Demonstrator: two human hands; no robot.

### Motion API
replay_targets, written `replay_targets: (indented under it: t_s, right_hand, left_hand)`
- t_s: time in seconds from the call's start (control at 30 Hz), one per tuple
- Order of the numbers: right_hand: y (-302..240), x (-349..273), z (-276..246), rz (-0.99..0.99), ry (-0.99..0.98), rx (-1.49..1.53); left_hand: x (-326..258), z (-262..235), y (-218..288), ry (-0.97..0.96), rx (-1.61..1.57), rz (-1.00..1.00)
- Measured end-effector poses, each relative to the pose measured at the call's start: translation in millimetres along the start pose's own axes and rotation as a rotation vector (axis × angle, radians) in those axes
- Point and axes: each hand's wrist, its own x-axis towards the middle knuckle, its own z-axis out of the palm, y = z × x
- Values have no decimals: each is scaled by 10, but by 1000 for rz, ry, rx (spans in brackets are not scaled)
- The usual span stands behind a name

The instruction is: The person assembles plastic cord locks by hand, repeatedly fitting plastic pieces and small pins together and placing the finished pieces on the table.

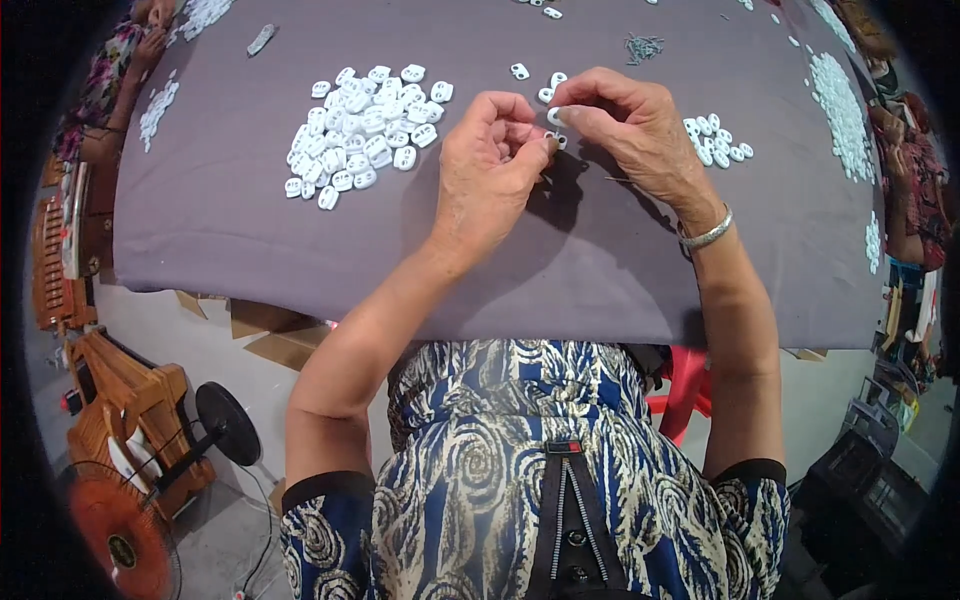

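My left hand (490, 170) pinches a small white plastic piece with holes (561, 142), which looks like part of a cord lock. My right hand (635, 130) wears a silver bangle and holds a small rounded white plastic piece (555, 117) between thumb and forefinger, just above the left hand's piece. Fingers partly cover both pieces. To the left lies a big heap of white two-holed cord locks (350, 130). Beyond my hands are a few loose white pieces (519, 71), and a smaller group of white pieces (708, 140) lies beside my right wrist.
A grey cloth (300, 245) covers the table. At the far side sits a small pile of thin grey metal bits (644, 48), perhaps springs. More white pieces (840, 110) spread along the right edge. Other people's arms (140, 60) show at both sides. A fan (120, 530) stands lower left.
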Motion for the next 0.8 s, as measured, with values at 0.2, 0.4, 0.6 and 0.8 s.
replay_targets:
  t_s: [0.2, 0.4, 0.6, 0.8]
  right_hand:
    - [13, -7, 23, -76, -36, -35]
    - [36, -11, 71, 32, -66, 27]
    - [22, -35, 108, -53, -29, 67]
    - [-17, -22, 117, -237, 8, -137]
  left_hand:
    - [-7, 14, 16, 14, -35, -1]
    - [-3, 10, 5, 25, -76, 6]
    - [23, -32, 16, 40, -155, -5]
    - [21, -61, 54, 20, -246, -35]
